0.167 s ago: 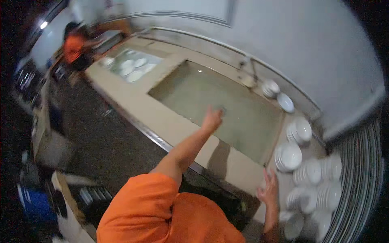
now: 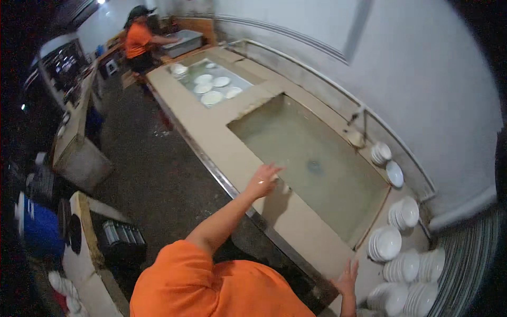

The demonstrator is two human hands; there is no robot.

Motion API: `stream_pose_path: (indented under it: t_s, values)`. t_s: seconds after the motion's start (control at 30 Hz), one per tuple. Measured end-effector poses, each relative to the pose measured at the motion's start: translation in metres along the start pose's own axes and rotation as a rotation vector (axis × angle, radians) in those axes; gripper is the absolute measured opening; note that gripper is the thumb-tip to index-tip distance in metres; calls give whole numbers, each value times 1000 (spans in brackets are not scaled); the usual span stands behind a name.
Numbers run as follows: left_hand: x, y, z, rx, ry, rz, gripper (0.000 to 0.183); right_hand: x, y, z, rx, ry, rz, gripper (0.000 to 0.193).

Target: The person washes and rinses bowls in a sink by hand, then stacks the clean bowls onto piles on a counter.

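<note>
My left hand (image 2: 262,181) is above the tan near ledge (image 2: 301,211) of a large sunken basin, its fingers loosely apart and holding nothing I can see. Cloudy greenish water (image 2: 322,164) fills the basin, and a round dark spot shows in it, perhaps a drain. Lower right, my right hand (image 2: 346,278) has its fingers spread by the basin's near right corner, with nothing in it. Beside that hand, stacks of white bowls (image 2: 387,242) line the right-hand counter. A single white bowl (image 2: 394,174) leans on its side near a smaller stack (image 2: 380,154).
Farther left, a shallower basin (image 2: 245,80) holds several white plates (image 2: 212,98) in water. Beyond it, a person in orange (image 2: 138,42) reaches to a grey tub (image 2: 185,43). A pipe with a tap (image 2: 359,116) runs along the wall. A blue container (image 2: 43,227) stands at left.
My left hand has drawn back from over the water to above the near ledge. The view has swung left, showing more of the far basin and the other person.
</note>
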State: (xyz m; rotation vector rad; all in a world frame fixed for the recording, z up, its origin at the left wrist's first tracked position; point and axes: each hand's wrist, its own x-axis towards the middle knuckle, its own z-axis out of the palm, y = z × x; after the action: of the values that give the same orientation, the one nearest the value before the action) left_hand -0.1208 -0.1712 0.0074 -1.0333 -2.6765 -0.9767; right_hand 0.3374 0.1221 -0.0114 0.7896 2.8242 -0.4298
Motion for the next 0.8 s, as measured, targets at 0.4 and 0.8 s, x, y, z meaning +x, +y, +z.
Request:
stream_pose_path:
  t_s: [0.4,0.8]
  values:
    - [-315,-260,-186,180,539,-1061,40,156,-198,76,-183,183,-122,112]
    - [-385,-378,-315,222,477,-1212,38,424,-653,91,-667,144,-335,61]
